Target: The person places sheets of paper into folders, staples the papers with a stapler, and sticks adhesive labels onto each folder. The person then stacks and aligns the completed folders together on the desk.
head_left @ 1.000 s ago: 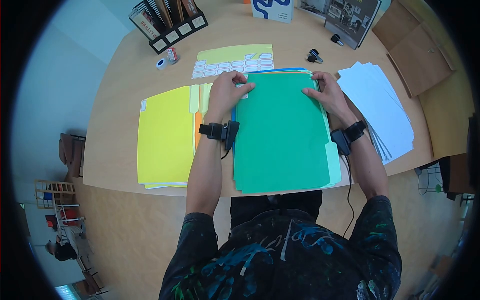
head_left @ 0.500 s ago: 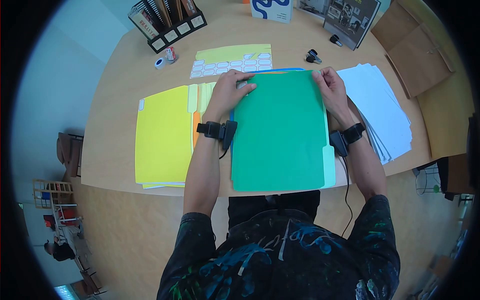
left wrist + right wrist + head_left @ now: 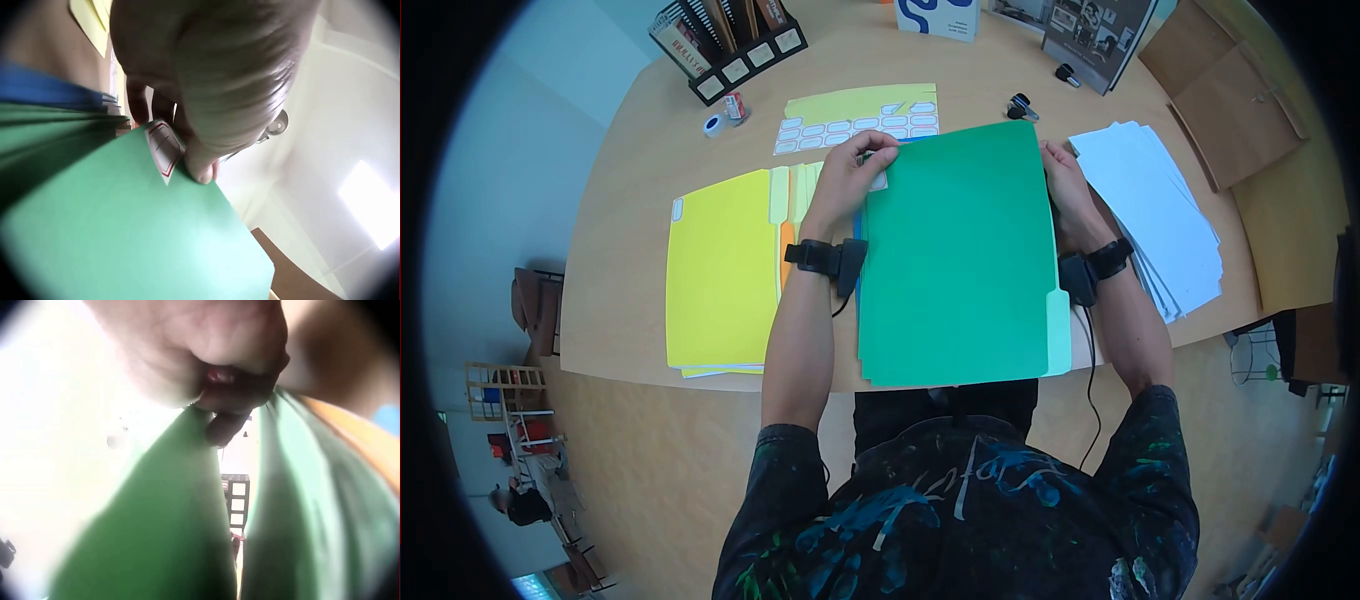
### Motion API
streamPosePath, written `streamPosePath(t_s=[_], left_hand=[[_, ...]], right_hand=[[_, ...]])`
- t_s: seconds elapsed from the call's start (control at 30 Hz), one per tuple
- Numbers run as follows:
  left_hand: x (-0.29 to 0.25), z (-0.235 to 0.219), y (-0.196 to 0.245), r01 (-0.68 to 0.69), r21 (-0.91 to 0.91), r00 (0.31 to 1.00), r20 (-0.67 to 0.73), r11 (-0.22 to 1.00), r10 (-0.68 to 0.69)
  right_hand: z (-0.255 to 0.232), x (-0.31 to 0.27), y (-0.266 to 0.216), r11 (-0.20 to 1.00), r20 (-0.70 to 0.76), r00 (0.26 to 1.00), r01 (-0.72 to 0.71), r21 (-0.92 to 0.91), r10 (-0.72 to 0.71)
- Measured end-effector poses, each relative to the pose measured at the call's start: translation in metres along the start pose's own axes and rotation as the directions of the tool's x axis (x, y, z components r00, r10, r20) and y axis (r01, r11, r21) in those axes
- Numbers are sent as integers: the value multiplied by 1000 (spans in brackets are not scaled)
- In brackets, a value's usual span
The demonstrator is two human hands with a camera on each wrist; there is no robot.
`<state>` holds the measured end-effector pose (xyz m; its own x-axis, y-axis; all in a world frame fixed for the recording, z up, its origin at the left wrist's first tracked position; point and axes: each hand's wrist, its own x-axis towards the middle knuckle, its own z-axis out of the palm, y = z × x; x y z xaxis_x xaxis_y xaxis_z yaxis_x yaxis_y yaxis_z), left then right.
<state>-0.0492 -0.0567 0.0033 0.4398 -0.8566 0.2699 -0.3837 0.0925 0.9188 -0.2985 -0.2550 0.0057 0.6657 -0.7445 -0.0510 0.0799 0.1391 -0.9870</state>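
1. While both hands worked at its upper part, the green folder point(image 3: 960, 270) was in the centre of the frame, on top of a pile of other folders point(image 3: 50, 122) and with its upper right corner raised from them.
2. The left hand point(image 3: 850, 178) pinched the upper left corner, with the thumb in front and fingers behind. The right hand point(image 3: 1070, 190) held the right edge near the top; its fingers were partly hidden, but one finger showed in the gap behind the raised sheet.
3. To my judgement, if one hand pulled harder than the other, the card could bend or crease at the corner.
4. A red-bordered label point(image 3: 166, 151) was just beside the left thumb; rubbing from this thumb could lift its edge.
5. Because the pile was loose, a lower folder could be dragged along by friction. The pile also lay close to the near edge of the surface point(image 3: 625, 210), so a pull toward the body could make it slip down.
6. A black cable point(image 3: 1091, 350) hung near the lower right of the folder, and it could catch the tab there.
7. A wide swing could disturb the yellow folder point(image 3: 720, 270) at centre left or the white papers point(image 3: 1155, 210) at centre right.
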Motion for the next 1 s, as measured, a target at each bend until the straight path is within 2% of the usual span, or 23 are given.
streamPosePath(t_s=[0.07, 0.13, 0.17, 0.2, 0.23, 0.27, 0.33, 0.37, 0.43, 0.47, 0.5, 0.53, 0.6, 0.67, 0.7, 0.73, 0.77, 0.8, 0.93, 1.0], left_hand=[[4, -4, -12, 44, -243, 999, 3, 969, -45], [5, -4, -13, 34, -308, 999, -6, 951, -38], [5, -4, -14, 26, -370, 999, -15, 928, -34], [5, -2, -8, 27, -371, 999, -14, 928, -35], [5, 0, -2, 19, -435, 996, -72, 900, -56], [6, 3, 4, 7, -495, 989, -128, 869, -80], [5, -2, -12, -89, -602, 987, -160, 794, -10], [21, -30, -48, 125, -796, 989, 145, 592, -14], [11, -30, -44, 127, -770, 990, 138, 625, -31], [2, -29, -29, 131, -742, 990, 131, 658, -49], [-5, -26, -13, 134, -712, 990, 122, 689, -67], [-7, -29, -30, 139, -682, 990, 113, 718, -84], [-15, -34, -46, 153, -616, 988, 95, 772, -120], [-31, -33, -41, 169, -547, 985, 74, 820, -154], [-40, -32, -38, 178, -510, 984, 62, 842, -170], [-49, -31, -35, 187, -473, 981, 51, 861, -185], [-58, -30, -32, 198, -436, 979, 39, 878, -201], [-69, -28, -29, 208, -399, 976, 25, 893, -216], [-109, -23, -12, 248, -242, 964, -34, 938, -263], [-130, -19, -3, 269, -163, 957, -63, 949, -282]], right_hand=[[-7, 3, -1, 999, 27, 999, -24, -23, 24], [-13, 7, -3, 965, 30, 992, 123, -231, -119], [-15, 8, -3, 965, 31, 993, 122, -231, -118], [-16, 6, -7, 926, 18, 986, 160, -342, -164], [-16, 4, -10, 872, 10, 977, 193, -450, -211], [-18, 5, -9, 872, 7, 977, 193, -450, -212], [-22, 8, -7, 798, 2, 964, 221, -560, -266], [-23, 7, -9, 798, 2, 964, 222, -561, -267], [-24, 3, -14, 597, 14, 934, 239, -766, -356], [-22, -1, -22, 598, 16, 935, 240, -765, -355], [-20, -7, -33, 537, -53, 928, 166, -827, -369], [-18, -12, -42, 473, -120, 914, 85, -877, -388], [-30, -13, -41, 448, -120, 892, 100, -888, -437], [-53, -9, -32, -44, 182, 752, 199, -979, -633], [-56, -13, -35, -46, 118, 871, 110, -993, -477], [-54, -15, -40, -46, 119, 872, 111, -993, -476], [-52, -17, -44, -86, 45, 945, 17, -996, -325], [-51, -18, -46, -142, -43, 985, -67, -988, -169], [-65, -7, -33, -133, -126, 977, -150, -980, -172], [-69, -7, -32, -69, -101, 921, -136, -988, -375]])
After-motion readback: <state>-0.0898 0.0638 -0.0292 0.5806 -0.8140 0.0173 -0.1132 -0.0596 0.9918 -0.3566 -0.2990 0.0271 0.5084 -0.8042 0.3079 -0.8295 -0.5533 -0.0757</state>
